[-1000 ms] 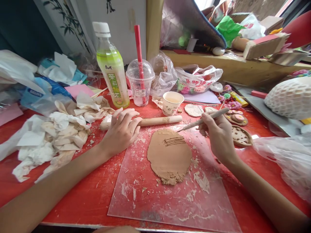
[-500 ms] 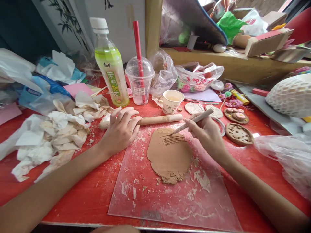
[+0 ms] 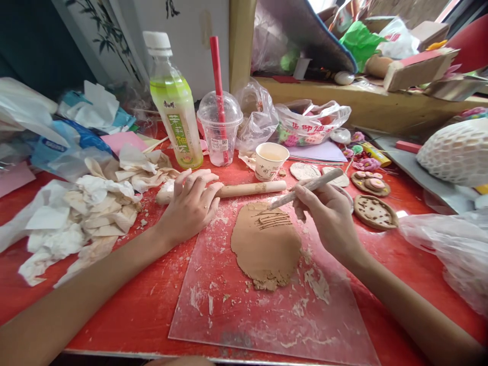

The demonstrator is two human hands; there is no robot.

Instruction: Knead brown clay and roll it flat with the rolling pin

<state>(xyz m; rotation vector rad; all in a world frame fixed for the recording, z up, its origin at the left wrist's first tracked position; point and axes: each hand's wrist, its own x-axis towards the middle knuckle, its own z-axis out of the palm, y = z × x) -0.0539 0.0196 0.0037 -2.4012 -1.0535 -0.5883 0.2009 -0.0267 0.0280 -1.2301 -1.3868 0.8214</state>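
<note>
A flat slab of brown clay (image 3: 267,254) lies on a clear sheet (image 3: 213,325), with several scored lines near its top edge. My right hand (image 3: 328,213) is closed in a pen-like hold on a grey-brown clay tool (image 3: 308,189), whose pointed end is at the slab's upper edge beside the lines. Over the left part of a wooden rolling pin (image 3: 251,189) rests my left hand (image 3: 190,203), fingers spread and lying across it. The pin lies just beyond the slab. Behind it stands a paper cup (image 3: 270,161).
Crumpled tissues (image 3: 87,218) heap up on the left. A drink bottle (image 3: 175,107) and a plastic cup with a red straw (image 3: 220,127) stand at the back. Round clay pieces, including a decorated disc (image 3: 375,211), and a plastic bag (image 3: 450,244) lie on the right.
The right hand and clay tool have shifted slightly, with the tool held at a flatter slant. The left hand stays on the rolling pin.
</note>
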